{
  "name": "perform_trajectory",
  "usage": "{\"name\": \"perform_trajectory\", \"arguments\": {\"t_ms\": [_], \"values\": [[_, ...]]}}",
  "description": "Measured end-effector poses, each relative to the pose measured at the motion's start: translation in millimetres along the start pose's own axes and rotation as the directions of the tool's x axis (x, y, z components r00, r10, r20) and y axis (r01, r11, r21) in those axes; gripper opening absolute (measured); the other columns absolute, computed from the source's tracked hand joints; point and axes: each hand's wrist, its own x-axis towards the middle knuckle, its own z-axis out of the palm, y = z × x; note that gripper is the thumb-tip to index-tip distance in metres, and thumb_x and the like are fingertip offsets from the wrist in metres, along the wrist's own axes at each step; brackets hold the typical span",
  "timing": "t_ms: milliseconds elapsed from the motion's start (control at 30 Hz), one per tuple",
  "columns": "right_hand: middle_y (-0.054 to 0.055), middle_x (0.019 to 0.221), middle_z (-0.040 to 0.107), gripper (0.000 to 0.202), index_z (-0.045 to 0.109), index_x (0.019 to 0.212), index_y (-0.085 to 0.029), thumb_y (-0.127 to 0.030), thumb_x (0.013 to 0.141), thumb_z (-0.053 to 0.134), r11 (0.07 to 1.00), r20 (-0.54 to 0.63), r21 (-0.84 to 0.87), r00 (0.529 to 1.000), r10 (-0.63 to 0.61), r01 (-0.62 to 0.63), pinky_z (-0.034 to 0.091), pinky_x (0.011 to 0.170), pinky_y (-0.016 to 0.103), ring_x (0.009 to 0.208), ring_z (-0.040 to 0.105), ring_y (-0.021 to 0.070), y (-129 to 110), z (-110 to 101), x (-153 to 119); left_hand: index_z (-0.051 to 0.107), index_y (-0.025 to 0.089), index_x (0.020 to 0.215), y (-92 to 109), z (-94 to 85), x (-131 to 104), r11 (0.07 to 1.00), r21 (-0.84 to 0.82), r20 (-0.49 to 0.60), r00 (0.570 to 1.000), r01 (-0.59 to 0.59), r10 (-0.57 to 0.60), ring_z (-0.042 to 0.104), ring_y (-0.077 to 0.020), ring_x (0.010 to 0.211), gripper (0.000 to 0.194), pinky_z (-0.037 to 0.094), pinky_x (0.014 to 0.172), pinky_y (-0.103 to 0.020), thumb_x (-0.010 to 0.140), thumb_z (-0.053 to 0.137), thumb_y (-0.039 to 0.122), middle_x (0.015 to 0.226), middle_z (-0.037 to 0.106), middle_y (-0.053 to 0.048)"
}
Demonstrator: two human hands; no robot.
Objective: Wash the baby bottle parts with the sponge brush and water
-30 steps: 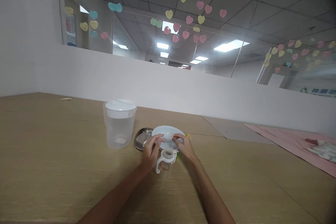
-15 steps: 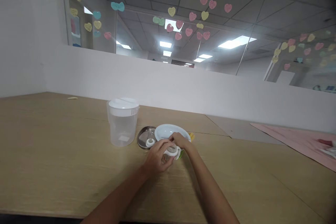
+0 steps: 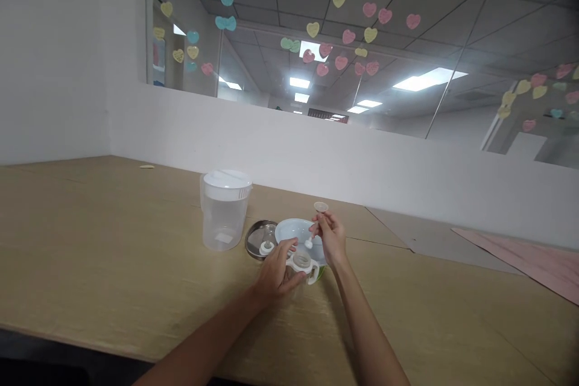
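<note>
My left hand is wrapped around a clear baby bottle with a white handled collar, its mouth uncovered. One white handle sticks out on the right. Held up in the fingers of my right hand is a straw piece with a round clear disc at its top and a white knob at its lower end. The knob hangs above and slightly right of the bottle mouth, apart from it. Behind both hands sits a pale blue bowl, partly covered by my fingers.
Left of the bowl, a round steel tray holds a white-ringed bottle nipple. A clear pitcher with a white lid stands further left. A pink cloth lies at the right, and a wall with a window closes off the table's back.
My right hand has risen from the bowl, bringing the straw piece into view. My left hand stays on the bottle. The view has shifted a little.
</note>
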Motion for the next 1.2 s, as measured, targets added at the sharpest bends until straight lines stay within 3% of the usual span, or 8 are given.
{"name": "perform_trajectory", "arguments": {"t_ms": [133, 333, 500, 600, 733, 833, 1033, 1200], "values": [[-0.002, 0.07, 0.06, 0.033, 0.056, 0.086, -0.018, -0.041, 0.067, 0.07, 0.994, 0.119, 0.076, 0.99, 0.07, -0.079, 0.042, 0.037, 0.018, 0.047, 0.055, 0.0084, -2.1, 7.1, -15.7, 0.032, 0.017, 0.132, -1.0, -1.1, 0.2, 0.991, -0.018, 0.041, 0.99, 0.135, -0.134, 0.054, -0.0245, 0.102, 0.062, 0.041, 0.092, -0.041, 0.081, 0.053, 0.046, 0.11, 0.058, -0.01], [-0.003, 0.066, 0.06, 0.034, 0.055, 0.085, -0.018, -0.042, 0.066, 0.072, 0.992, 0.101, 0.096, 0.992, 0.073, -0.083, 0.044, 0.036, 0.02, 0.046, 0.056, 0.0098, 5.7, 3.2, -17.2, 0.034, 0.017, 0.131, -3.1, -0.6, 2.6, 0.984, 0.007, 0.046, 0.983, 0.178, -0.178, 0.056, -0.0239, 0.098, 0.069, 0.041, 0.09, -0.039, 0.078, 0.055, 0.054, 0.104, 0.061, -0.009], [-0.003, 0.061, 0.059, 0.034, 0.054, 0.087, -0.019, -0.043, 0.069, 0.068, 0.997, 0.075, 0.066, 0.997, 0.034, -0.039, 0.043, 0.037, 0.022, 0.043, 0.053, 0.0104, 8.2, 2.8, -21.1, 0.041, 0.016, 0.127, -9.4, -6.6, 4.6, 0.987, 0.16, 0.036, 0.999, 0.001, -0.007, 0.057, -0.0247, 0.091, 0.069, 0.042, 0.084, -0.039, 0.075, 0.055, 0.059, 0.097, 0.063, -0.009], [-0.003, 0.06, 0.058, 0.027, 0.054, 0.084, -0.018, -0.041, 0.073, 0.064, 1.0, 0.083, 0.007, 0.996, -0.016, 0.015, 0.043, 0.042, 0.022, 0.045, 0.052, 0.01, 9.8, 3.7, -30.6, 0.045, 0.014, 0.122, -16.4, -15.3, 7.0, 0.962, 0.261, -0.082, 0.99, -0.086, 0.111, 0.056, -0.0249, 0.095, 0.054, 0.04, 0.088, -0.039, 0.082, 0.05, 0.049, 0.099, 0.062, -0.01], [-0.001, 0.067, 0.059, 0.019, 0.055, 0.082, -0.018, -0.036, 0.078, 0.057, 0.975, 0.051, -0.148, 0.986, -0.162, 0.168, 0.044, 0.052, 0.024, 0.055, 0.053, 0.0107, 13.5, 1.9, -41.9, 0.052, 0.015, 0.111, -29.7, -24.3, 10.9, 0.912, 0.375, -0.264, 0.962, 0.166, -0.067, 0.055, -0.0221, 0.096, 0.029, 0.04, 0.087, -0.036, 0.089, 0.039, 0.028, 0.099, 0.062, -0.009], [0.001, 0.072, 0.058, 0.015, 0.057, 0.081, -0.017, -0.031, 0.079, 0.053, 0.876, 0.134, -0.352, 0.944, -0.303, 0.331, 0.043, 0.061, 0.026, 0.065, 0.053, 0.0128, 15.9, 0.1, -46.2, 0.057, 0.015, 0.102, -38.0, -25.4, 12.5, 0.826, 0.495, -0.179, 0.962, 0.271, -0.208, 0.054, -0.024, 0.096, 0.025, 0.04, 0.086, -0.038, 0.087, 0.037, 0.02, 0.099, 0.063, -0.009], [0.002, 0.069, 0.055, 0.012, 0.055, 0.072, -0.018, -0.024, 0.077, 0.046, 0.592, 0.32, -0.576, 0.822, -0.471, 0.564, 0.037, 0.064, 0.028, 0.068, 0.048, 0.0154, 22.2, 2.2, -53.7, 0.062, 0.016, 0.097, -39.8, -21.9, 13.4, 0.71, 0.634, 0.018, 0.912, 0.306, -0.41, 0.054, -0.0259, 0.096, 0.026, 0.04, 0.084, -0.038, 0.084, 0.04, 0.017, 0.102, 0.062, -0.01], [0.002, 0.065, 0.056, 0.017, 0.055, 0.069, -0.018, -0.023, 0.08, 0.043, 0.564, 0.342, -0.58, 0.804, -0.486, 0.587, 0.036, 0.062, 0.028, 0.065, 0.049, 0.0154, 28.6, 4.3, -58.1, 0.062, 0.016, 0.097, -41.0, -21.5, 13.1, 0.71, 0.624, 0.026, 0.9, 0.326, -0.436, 0.054, -0.0248, 0.098, 0.024, 0.04, 0.084, -0.036, 0.083, 0.042, 0.018, 0.099, 0.062, -0.009]]}}
